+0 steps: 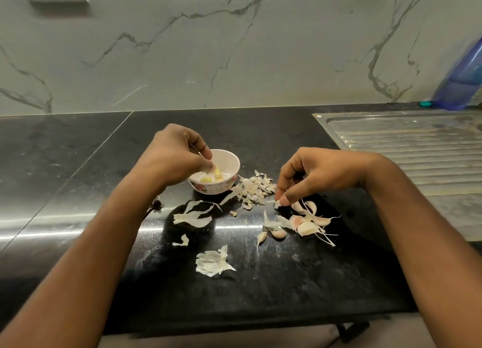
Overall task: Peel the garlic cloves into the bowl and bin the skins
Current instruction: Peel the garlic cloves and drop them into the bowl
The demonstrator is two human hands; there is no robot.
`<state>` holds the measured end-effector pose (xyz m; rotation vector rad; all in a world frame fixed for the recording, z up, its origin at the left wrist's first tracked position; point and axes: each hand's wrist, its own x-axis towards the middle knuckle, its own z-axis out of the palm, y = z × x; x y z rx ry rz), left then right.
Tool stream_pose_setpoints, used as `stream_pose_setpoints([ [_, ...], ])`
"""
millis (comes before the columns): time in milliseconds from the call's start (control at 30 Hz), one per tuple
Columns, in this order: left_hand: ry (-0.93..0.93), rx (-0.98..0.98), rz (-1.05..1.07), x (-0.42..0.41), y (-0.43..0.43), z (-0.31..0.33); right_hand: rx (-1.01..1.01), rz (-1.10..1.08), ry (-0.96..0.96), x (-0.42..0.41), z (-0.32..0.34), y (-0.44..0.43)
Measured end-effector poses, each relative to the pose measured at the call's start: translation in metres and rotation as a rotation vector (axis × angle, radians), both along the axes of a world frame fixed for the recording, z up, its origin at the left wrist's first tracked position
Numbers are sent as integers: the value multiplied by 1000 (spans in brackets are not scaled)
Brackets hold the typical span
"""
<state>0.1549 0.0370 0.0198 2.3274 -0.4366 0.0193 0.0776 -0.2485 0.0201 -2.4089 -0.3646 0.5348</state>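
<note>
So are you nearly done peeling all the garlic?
About partway. Done: a few peeled cloves lie in the bowl. In hand: the left hand pinches another clove over the bowl, and the right hand pinches a pale piece on the counter. Left: several unpeeled cloves wait beside the right hand, and the skins lie scattered, none binned yet.

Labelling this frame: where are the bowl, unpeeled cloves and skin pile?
bowl (229, 165): head view, right inner wall.
unpeeled cloves (307, 228): head view, largest clove's side.
skin pile (257, 187): head view, heap's middle.
</note>
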Motion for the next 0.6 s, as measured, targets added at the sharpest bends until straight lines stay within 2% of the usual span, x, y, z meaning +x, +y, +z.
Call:
stream_pose_setpoints([
  [133,-19,3,15,0,0,0,58,-9,-34,-1,2,1],
  [233,-48,-100,-18,-3,1,2,115,5,-73,-1,3,1],
  [400,147,-362,-298,-21,-9,5,269,-45,-192,3,2,2],
  [500,223,-411,-391,-27,-16,0,341,-89,-278,6,1,6],
  [600,206,-449,-409,-30,-21,-3,398,-114,-304,9,-4,10],
])
